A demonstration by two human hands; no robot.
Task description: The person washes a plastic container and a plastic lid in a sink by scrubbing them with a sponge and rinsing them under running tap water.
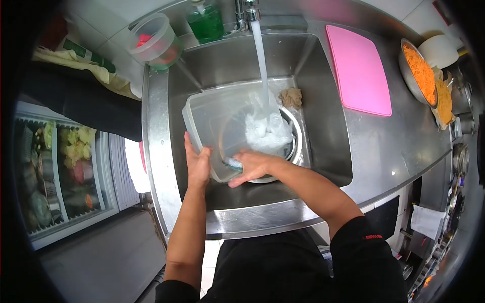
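A clear plastic container (207, 116) is tilted in the metal sink, partly over a round metal bowl (299, 136). Water (261, 60) runs from the tap onto white foam (268, 132) at the container's right part. My left hand (198, 162) grips the container's near left edge, its thumb on the wall. At the near side of the container, my right hand (251, 165) holds a small scrubbing sponge (234, 163) against the plastic; the hand covers part of it.
Right of the sink lies a pink board (358, 70), with a bowl of orange shreds (418, 73) beyond. A plastic tub (155, 43) and a bottle of green liquid (205, 22) stand behind the sink. A brown cloth-like lump (291, 97) sits in the sink.
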